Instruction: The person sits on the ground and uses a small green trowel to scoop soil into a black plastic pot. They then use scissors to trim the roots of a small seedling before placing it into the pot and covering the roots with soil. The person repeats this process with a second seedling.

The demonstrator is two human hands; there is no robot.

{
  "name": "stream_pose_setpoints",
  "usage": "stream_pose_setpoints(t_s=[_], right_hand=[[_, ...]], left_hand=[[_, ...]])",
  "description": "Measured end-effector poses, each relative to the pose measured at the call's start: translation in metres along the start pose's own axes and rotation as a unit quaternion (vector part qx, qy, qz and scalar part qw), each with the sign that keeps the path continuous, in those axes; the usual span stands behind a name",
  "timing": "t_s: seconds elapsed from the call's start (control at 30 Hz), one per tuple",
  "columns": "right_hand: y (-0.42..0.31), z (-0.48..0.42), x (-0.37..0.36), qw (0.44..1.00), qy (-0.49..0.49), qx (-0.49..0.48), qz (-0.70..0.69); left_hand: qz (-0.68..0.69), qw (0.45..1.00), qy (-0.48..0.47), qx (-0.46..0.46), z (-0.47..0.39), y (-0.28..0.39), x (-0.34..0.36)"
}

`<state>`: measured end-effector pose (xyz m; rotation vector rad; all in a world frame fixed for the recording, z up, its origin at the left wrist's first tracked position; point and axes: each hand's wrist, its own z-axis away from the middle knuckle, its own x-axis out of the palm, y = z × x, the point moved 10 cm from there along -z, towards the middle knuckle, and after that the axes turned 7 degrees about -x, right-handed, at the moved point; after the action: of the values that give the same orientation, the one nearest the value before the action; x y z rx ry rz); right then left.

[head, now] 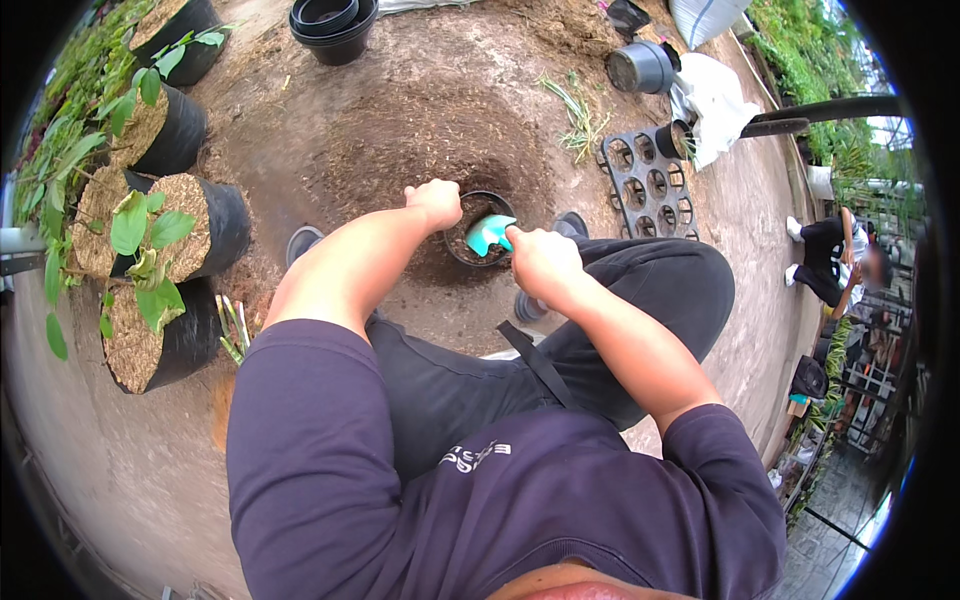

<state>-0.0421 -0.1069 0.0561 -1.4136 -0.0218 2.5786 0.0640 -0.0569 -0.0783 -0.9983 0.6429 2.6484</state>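
On the ground between my feet stands a round black plastic plant pot (510, 202) with dark soil inside. My left hand (437, 202) is closed at the pot's left rim; the fingertips are hidden from above. In my right hand (546, 259) is the handle of a turquoise hand trowel (489, 234). The trowel's blade lies over the pot's opening, tilted toward the left. Brown, loose potting mix (420, 135) is spread on the floor around and beyond the pot.
Black grow bags (225, 225) with leafy plants stand at left. Nested black pots (334, 34) sit at the far side. To the right lie a black pot tray (649, 187), cut striped leaves (577, 120), a tipped pot (637, 67) and white sacking (712, 97). Another person (832, 247) is at far right.
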Motion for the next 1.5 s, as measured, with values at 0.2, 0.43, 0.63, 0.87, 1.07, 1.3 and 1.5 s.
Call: stream_pose_setpoints(t_s=[0.2,0.43,0.63,0.87,1.07,1.3,1.5], right_hand=[[-0.005,0.009,-0.008,1.000,-0.010,-0.001,-0.001],[-0.003,0.016,-0.016,1.000,-0.004,-0.001,0.004],[-0.004,0.022,-0.018,1.000,-0.002,0.012,0.002],[-0.004,0.029,-0.030,1.000,-0.004,0.027,0.009],[-0.008,0.015,-0.027,1.000,0.005,0.016,0.013],[-0.006,0.006,-0.015,1.000,0.005,-0.001,0.021],[0.004,0.004,-0.007,0.999,0.049,0.009,-0.002]], left_hand=[[-0.005,1.000,-0.002,0.004,-0.002,0.000,-0.001],[-0.008,1.000,-0.005,0.003,-0.003,-0.001,0.000],[-0.006,1.000,-0.005,0.000,-0.003,-0.003,0.000],[0.001,1.000,-0.009,0.000,-0.005,-0.003,0.002],[0.001,1.000,-0.009,-0.002,-0.005,-0.004,0.002],[0.012,1.000,-0.002,-0.005,-0.005,-0.007,0.000],[-0.002,1.000,-0.015,0.004,-0.005,-0.003,0.001]])
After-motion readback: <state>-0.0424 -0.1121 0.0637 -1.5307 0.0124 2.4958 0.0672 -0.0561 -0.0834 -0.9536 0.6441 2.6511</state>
